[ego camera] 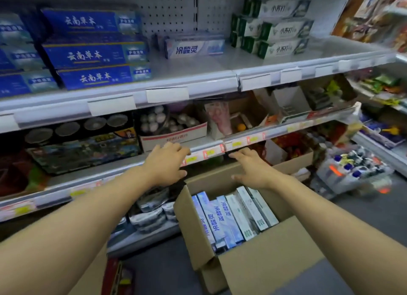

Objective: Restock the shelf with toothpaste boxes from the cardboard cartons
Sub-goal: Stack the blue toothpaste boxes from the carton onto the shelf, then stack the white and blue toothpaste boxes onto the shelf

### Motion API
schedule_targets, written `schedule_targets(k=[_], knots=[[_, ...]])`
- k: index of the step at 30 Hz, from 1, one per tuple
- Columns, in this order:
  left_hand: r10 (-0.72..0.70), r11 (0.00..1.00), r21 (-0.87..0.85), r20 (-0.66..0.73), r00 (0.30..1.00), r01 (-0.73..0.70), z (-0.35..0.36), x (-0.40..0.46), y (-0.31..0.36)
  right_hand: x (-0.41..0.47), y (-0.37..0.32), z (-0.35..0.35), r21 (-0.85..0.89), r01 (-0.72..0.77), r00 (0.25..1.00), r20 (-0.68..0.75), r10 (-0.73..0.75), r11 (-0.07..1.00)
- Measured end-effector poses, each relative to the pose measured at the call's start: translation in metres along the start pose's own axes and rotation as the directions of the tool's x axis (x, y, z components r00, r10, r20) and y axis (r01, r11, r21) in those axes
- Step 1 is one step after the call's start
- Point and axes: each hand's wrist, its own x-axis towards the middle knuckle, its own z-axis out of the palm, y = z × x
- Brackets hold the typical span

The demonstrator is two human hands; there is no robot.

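left hand (166,162) and right hand (251,167) above open carton (253,261), fingers loosely spread, holding nothing

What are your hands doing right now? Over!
Left hand and right hand both open, empty, above the carton. Toothpaste boxes inside it. Nothing in the way.
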Motion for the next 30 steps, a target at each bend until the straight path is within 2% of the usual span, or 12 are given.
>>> schedule_targets(k=[9,15,19,30], knots=[[-0.079,0.994,-0.063,0.163,0.983,0.091,0.076,0.044,0.078,0.014,0.1,0.043,0.005,0.059,0.985,0.16,-0.059,0.998],[-0.132,0.987,-0.064,0.233,0.963,0.15,0.122,0.062,0.099,0.032,0.142,0.084,0.046,0.063,0.964,0.255,-0.073,0.997],[-0.177,0.98,-0.036,0.298,0.938,0.197,0.148,0.068,0.096,0.051,0.152,0.109,0.063,0.06,0.944,0.32,-0.077,0.996],[-0.31,0.938,-0.055,0.318,0.896,0.344,0.205,0.083,0.064,0.114,0.139,0.169,-0.01,0.184,0.877,0.454,-0.16,0.983]])
